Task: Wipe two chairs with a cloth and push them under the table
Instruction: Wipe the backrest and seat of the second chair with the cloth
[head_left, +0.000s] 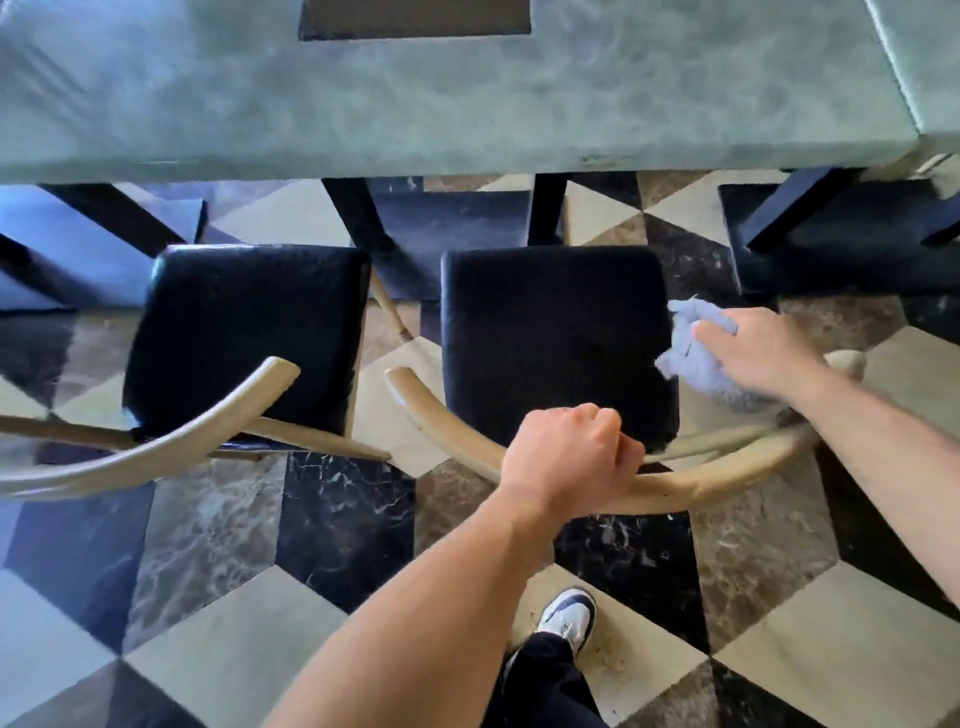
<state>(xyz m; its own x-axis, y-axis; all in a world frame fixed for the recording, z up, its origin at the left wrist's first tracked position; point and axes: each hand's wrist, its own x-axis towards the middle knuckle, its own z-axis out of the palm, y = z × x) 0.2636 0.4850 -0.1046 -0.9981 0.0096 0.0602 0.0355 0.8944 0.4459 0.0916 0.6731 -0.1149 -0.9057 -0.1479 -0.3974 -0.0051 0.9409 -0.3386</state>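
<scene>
- The left hand curls tight round the wooden backrest of the right chair.
- Just beyond that grip, the right hand clutches a bunched blue cloth at the seat's right edge, seemingly touching it.
- Left of the grip stands the second chair.
- Farthest, the table; both seats stand clear of it.

Both forearms bare, no sleeves, no watch/rings. Left hand, right hand. Dark navy trouser leg; white low-top sneaker w/ dark navy panels.
</scene>
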